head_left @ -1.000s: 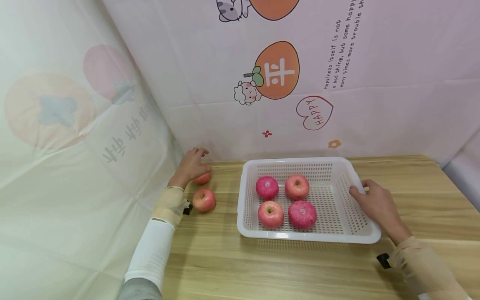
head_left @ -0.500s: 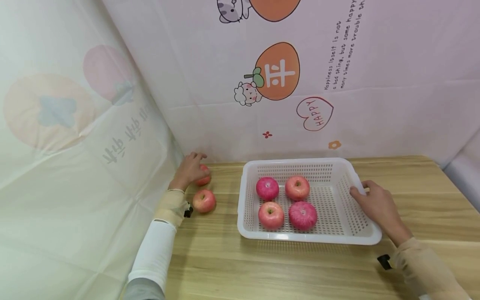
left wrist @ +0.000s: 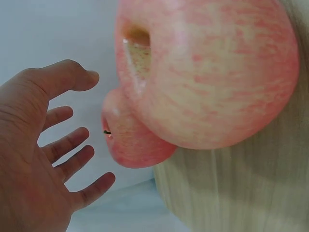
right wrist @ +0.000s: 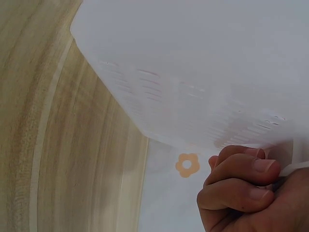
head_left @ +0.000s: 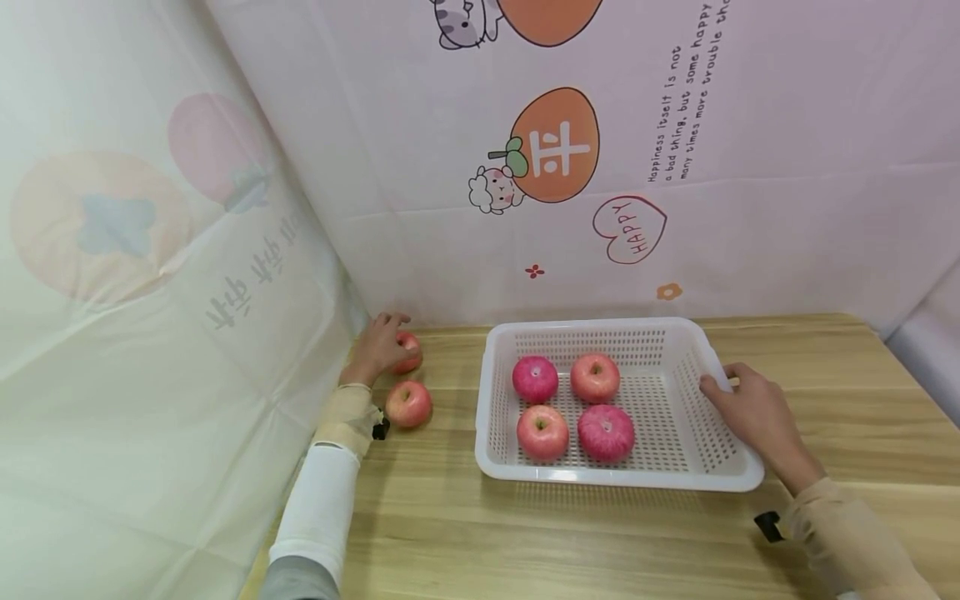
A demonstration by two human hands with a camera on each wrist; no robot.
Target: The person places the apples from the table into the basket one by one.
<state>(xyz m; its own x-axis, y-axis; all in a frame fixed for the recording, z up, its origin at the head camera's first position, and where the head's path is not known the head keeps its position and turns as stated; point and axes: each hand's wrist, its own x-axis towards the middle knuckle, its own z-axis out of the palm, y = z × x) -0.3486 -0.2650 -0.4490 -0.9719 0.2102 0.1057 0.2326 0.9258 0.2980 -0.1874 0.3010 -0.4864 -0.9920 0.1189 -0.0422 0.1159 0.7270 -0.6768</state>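
My left hand (head_left: 377,348) is over the far left corner of the table, beside a red-and-yellow apple (head_left: 407,353) that it partly hides. The left wrist view shows that hand's fingers (left wrist: 72,140) spread, with a gap between them and this smaller-looking apple (left wrist: 137,140). A second apple (head_left: 408,404) lies nearer, close to the left wrist. My right hand (head_left: 757,421) grips the right rim of a white plastic basket (head_left: 615,476), thumb over the edge and fingers curled beneath. Inside the basket are two pale red apples (head_left: 542,432) and two deep pink ones (head_left: 606,432).
A wooden table (head_left: 450,533) carries everything. Printed white cloth (head_left: 420,208) hangs along the back, and another cloth (head_left: 225,400) borders the left side close to the left arm. Bare basket floor (head_left: 656,408) shows to the right of the fruit.
My left hand has come down slightly beside the far apple, with its fingers lower. The right hand stays on the basket rim, and the basket and apples keep their places.
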